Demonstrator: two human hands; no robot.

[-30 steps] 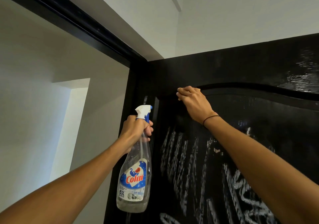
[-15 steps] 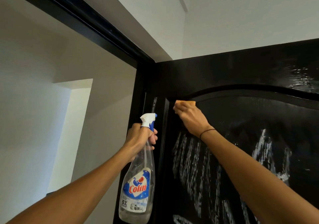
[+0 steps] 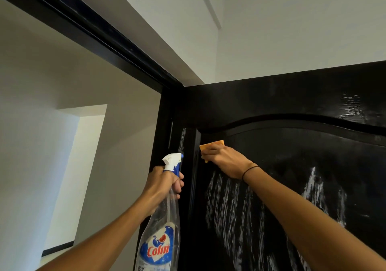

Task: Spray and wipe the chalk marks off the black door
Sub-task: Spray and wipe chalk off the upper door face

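On the left, the left hand [image 3: 161, 184] wraps its grip tight around the neck of the spray bottle [image 3: 159, 235], white-and-blue nozzle [image 3: 173, 162] poking up above the fingers, clear body hanging below. Just right of that grip stands the black door [image 3: 271, 103]. The right hand [image 3: 226, 160] has its grip curled on an orange cloth [image 3: 212, 144], pressed to the panel's upper left corner. Below and right of that grip, white chalk marks [image 3: 227, 206] streak down the door.
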